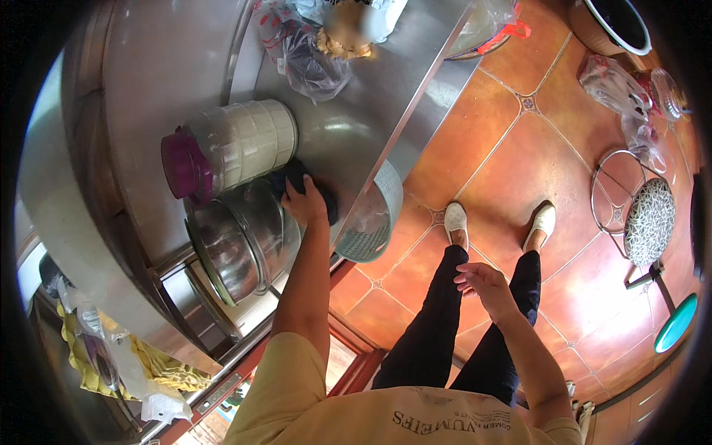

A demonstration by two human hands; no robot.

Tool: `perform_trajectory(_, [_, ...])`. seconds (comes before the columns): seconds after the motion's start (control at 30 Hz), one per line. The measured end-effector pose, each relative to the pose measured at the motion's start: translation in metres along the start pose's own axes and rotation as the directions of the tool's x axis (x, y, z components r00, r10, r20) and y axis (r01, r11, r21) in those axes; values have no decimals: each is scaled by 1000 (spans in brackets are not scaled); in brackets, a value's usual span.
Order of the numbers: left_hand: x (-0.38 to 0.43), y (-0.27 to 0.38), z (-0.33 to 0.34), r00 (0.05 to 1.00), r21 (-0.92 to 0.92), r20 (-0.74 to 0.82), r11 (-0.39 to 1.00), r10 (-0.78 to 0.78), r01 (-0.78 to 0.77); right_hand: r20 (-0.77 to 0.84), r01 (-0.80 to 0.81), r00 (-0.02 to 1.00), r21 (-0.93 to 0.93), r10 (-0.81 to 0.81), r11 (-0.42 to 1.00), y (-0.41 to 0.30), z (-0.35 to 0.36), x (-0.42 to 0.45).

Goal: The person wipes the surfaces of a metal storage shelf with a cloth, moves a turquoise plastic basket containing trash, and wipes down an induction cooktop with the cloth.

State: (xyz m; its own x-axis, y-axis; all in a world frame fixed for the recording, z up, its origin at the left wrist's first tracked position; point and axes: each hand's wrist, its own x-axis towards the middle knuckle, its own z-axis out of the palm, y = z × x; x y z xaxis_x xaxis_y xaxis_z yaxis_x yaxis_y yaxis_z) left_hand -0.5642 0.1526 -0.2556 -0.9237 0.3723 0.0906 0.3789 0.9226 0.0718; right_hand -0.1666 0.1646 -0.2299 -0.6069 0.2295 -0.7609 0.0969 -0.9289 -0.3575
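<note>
My left hand (304,201) reaches onto a stainless steel surface (339,128) and rests on a dark cloth (328,194), fingers spread over it; how firmly it holds the cloth I cannot tell. Beside that hand stand stacked metal and glass pots (239,239). Just beyond them is a large clear jar (250,144) with pale contents and a purple lid (183,164). My right hand (483,286) hangs in the air over my legs, fingers loosely curled and holding nothing.
A pale plastic basket (372,222) sits below the steel edge. Plastic bags (314,61) and ginger (345,47) lie at the surface's far end. On the tiled floor to the right are a patterned round stool (651,222), a metal ring frame (595,183), bags (614,83) and a bucket (601,33).
</note>
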Motion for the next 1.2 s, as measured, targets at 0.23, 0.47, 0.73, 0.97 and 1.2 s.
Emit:
perform_trajectory(0.23, [-46,112,-11,829,-255,89,817,552,-517,-51,-48,997,25,49,999,-15,6,11])
perform_trajectory(0.47, [45,139,16,983,-191,-13,965,182,-181,-138,36,990,96,-23,995,-40,-11,3])
perform_trajectory(0.73, [129,181,29,887,151,120,875,446,-460,-322,-25,943,166,78,986,-35,-44,0])
perform_trajectory(0.97, [191,146,45,773,219,83,745,630,-630,-289,-15,954,207,76,978,-22,-43,7])
perform_trajectory(1.2, [34,147,25,883,46,-142,894,447,-445,-238,43,971,295,30,955,-54,-11,2])
